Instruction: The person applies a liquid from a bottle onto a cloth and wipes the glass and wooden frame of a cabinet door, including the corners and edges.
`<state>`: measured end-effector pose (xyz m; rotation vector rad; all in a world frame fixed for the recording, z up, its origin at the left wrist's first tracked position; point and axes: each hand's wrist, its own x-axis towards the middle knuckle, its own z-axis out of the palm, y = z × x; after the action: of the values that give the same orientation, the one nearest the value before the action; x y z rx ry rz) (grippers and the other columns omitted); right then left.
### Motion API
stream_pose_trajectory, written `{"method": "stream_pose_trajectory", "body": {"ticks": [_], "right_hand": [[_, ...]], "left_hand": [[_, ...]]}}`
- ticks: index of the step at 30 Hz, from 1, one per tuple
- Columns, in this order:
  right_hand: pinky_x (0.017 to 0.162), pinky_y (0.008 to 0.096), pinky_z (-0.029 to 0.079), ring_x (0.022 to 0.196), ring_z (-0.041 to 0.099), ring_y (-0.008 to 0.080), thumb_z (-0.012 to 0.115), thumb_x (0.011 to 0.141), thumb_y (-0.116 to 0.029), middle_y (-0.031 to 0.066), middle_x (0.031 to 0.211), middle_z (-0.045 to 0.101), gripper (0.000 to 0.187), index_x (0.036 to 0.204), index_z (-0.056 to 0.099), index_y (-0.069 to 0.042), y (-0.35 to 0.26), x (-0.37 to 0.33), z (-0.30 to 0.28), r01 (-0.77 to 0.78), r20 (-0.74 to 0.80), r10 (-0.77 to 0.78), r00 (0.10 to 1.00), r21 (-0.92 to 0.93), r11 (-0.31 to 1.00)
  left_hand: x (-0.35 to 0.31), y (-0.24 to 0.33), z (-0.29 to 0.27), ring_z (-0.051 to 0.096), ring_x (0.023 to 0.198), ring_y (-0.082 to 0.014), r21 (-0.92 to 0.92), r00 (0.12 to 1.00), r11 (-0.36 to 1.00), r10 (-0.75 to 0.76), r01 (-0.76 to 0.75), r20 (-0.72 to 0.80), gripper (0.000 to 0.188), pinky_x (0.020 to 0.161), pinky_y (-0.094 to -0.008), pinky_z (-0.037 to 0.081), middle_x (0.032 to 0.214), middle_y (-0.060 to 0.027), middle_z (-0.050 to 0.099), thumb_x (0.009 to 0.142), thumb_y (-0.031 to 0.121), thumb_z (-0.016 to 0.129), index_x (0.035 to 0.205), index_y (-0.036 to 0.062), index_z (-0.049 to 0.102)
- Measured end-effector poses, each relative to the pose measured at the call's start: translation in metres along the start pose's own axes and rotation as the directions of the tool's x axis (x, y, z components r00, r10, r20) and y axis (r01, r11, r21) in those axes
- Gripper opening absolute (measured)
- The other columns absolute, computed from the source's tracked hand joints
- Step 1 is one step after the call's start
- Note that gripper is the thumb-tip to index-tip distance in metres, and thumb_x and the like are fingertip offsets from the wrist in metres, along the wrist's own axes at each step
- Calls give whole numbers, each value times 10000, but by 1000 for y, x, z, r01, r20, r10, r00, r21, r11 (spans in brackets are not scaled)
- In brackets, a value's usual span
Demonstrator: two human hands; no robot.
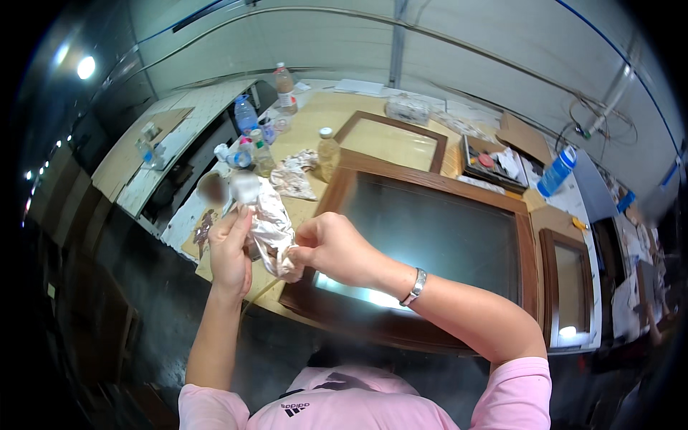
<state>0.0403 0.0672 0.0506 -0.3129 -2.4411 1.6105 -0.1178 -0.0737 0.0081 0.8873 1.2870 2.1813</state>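
A crumpled white cloth [271, 228] hangs between my two hands, above the near left edge of the table. My left hand [231, 251] grips its left side, fingers closed and thumb up. On the other side my right hand [335, 247] pinches the cloth's lower right part between thumb and fingers. Just beyond the right wrist lies a large brown wooden frame [344, 172] with a dark glass panel [437, 229]. Whether anything is wrapped inside the cloth cannot be seen.
Bottles, among them a yellowish one [328, 154] and a clear one [285, 89], stand at the back left by a stained rag [294, 175]. Behind lies a smaller frame [390, 119]. A tool box [494, 163], blue bottle [557, 172] and narrow frame [548, 287] are right.
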Motion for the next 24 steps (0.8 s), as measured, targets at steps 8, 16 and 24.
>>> {"method": "stream_pose_trajectory", "body": {"ticks": [8,16,24], "right_hand": [[544,267,410,608,493,60,633,914,-120,-5,666,590,192,757,616,-11,4,85,14,-170,51,166,985,81,982],[634,251,412,696,470,61,538,1026,-198,-36,765,550,198,919,554,-33,41,156,35,-334,-24,350,937,239,912],[753,394,510,804,610,394,717,761,-95,214,857,640,287,983,581,25,40,172,43,-234,-227,123,966,-567,790]], "left_hand": [[13,-31,-106,572,793,-79,220,986,974,-11,48,-169,183,753,-232,434,859,-31,671,969,95,621,907,-53,710],[85,-24,-144,598,963,-198,633,969,737,136,-237,205,129,832,-300,454,1038,-129,643,911,73,671,925,-45,722],[146,-27,-154,621,754,-124,248,989,969,-22,-16,148,222,733,-272,480,860,-71,696,981,136,601,928,-46,717]]}}
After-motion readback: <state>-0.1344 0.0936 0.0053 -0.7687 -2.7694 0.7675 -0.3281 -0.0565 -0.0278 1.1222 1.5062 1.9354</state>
